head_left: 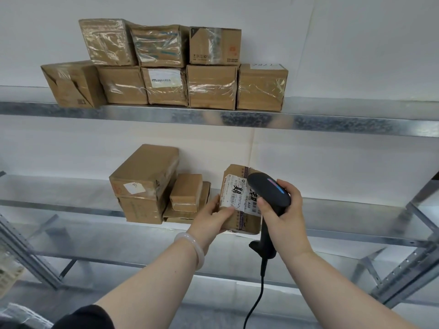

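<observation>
Your cardboard parcel (pixel 240 222) stands upright at the front edge of the middle shelf (pixel 344 217), between your two hands. Whether its base rests on the metal cannot be told. Your left hand (pixel 212 218) holds it from its left side: the thumb lies across the lower corner of the white shipping label (pixel 234 193), and the fingers curl round the left edge, out of sight behind it. Your right hand (pixel 283 210) is wrapped tightly round the handle of the black barcode scanner (pixel 268 191), whose head sits just in front of the label's right half and covers part of it. The scanner's cable (pixel 260 290) hangs down between your forearms. A pale bangle (pixel 192 245) circles your left wrist. Just left of the parcel sits a stack of taped boxes (pixel 142 181), and more boxes (pixel 211 86) line the upper shelf.
</observation>
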Action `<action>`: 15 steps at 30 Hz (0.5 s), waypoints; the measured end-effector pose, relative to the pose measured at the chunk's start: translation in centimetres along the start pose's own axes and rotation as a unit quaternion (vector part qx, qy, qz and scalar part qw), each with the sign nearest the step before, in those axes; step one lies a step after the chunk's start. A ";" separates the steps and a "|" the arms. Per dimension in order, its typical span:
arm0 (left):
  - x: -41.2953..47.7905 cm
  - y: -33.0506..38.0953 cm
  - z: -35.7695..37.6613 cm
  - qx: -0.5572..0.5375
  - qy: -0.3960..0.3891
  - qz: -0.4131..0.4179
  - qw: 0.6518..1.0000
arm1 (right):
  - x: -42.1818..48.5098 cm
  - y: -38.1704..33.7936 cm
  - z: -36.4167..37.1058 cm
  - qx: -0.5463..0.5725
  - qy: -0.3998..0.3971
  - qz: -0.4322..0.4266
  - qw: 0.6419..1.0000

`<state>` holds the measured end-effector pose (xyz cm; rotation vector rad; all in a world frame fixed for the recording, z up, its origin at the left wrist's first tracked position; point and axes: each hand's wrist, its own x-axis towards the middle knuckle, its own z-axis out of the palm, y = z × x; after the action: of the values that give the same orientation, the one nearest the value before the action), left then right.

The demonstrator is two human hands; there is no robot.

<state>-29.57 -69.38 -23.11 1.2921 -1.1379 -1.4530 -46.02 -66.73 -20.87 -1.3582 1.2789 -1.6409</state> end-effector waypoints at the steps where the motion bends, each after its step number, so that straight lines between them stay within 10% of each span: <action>1: 0.1 0.0 -0.2 0.010 0.005 0.001 1.000 | 0.0 0.0 0.0 -0.001 -0.005 0.000 1.000; 15: -0.7 -0.4 -2.8 -0.060 0.044 0.021 0.997 | 0.5 1.9 -1.0 0.006 -0.081 0.023 0.996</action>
<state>-26.72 -68.83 -23.48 1.2294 -0.9982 -1.3977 -47.30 -67.54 -22.42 -1.4141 1.1936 -1.4731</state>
